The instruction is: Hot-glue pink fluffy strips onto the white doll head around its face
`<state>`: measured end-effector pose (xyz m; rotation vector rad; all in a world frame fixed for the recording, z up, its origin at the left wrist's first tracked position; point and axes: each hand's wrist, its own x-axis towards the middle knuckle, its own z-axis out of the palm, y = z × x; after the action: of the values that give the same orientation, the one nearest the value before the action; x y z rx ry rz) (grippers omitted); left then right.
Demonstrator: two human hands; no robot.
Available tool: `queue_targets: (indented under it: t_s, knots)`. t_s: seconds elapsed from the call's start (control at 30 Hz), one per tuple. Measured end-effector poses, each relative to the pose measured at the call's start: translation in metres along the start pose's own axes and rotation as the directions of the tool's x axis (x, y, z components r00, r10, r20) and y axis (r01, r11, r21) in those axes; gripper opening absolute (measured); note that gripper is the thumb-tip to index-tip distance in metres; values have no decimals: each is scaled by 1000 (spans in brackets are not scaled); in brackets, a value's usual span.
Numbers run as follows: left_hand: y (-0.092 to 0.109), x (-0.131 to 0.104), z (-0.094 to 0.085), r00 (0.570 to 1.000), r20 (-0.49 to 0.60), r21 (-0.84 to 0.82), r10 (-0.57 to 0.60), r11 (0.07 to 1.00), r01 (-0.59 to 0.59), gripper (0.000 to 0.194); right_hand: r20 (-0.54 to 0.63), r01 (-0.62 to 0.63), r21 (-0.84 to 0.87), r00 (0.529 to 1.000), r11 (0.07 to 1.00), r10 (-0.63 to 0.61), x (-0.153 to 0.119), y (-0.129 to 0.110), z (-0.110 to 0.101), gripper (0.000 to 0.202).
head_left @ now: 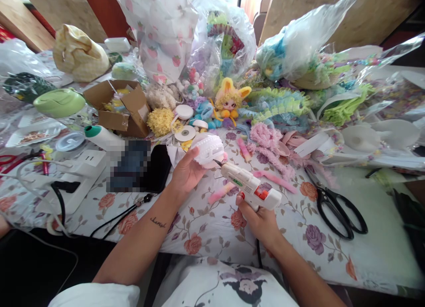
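My left hand is closed around a small white piece with lacy, beaded-looking trim; its exact kind is unclear. A bit of pink shows at its lower right edge. In my right hand is a white hot glue gun with orange-red parts, gripped by the handle. The gun's dark nozzle points up and left, at or very near the lower edge of the white piece. Pink fuzzy strips lie on the flowered tablecloth behind and beside the gun.
Black-handled scissors lie at right. On the left are a dark phone, a white power strip with cables and an open cardboard box. A yellow-eared doll, ribbon spools, pink yarn and plastic bags crowd the back.
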<state>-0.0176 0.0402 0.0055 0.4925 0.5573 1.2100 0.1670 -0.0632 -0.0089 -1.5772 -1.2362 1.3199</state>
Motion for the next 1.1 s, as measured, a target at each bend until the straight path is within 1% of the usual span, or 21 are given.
queue_targets:
  t_s: [0.07, 0.17, 0.27, 0.43, 0.6, 0.8, 0.93, 1.1]
  knots:
    - [-1, 0, 0, 999, -15, 25, 43, 999, -42, 46, -29, 7, -30, 1000, 1000, -8, 0, 2, 1, 39]
    - [-2, 0, 0, 998, -20, 41, 61, 997, -61, 43, -57, 16, -61, 998, 998, -19, -1, 2, 3, 36]
    - [-2, 0, -1, 997, -30, 48, 69, 997, -67, 42, -39, 10, -59, 999, 998, -12, -1, 2, 5, 34]
    - [-2, 0, -2, 997, -44, 61, 61, 996, -58, 46, 5, -14, -47, 1000, 999, 14, 0, 3, 4, 34]
    - [-2, 0, -1, 996, -54, 72, 65, 996, -61, 47, 1, -47, -53, 999, 997, 47, 1, 4, 1, 36]
    - [-4, 1, -2, 994, -75, 65, 81, 995, -76, 50, -43, -13, -78, 999, 997, 10, 3, 2, -1, 37]
    - [-4, 1, -2, 989, -111, 72, 101, 993, -93, 50, -34, 12, -114, 999, 993, -16, 2, 0, 1, 36]
    - [-3, 0, 0, 991, -83, 103, 103, 990, -94, 47, 10, 25, -140, 1000, 990, -24, 2, 1, 2, 35]
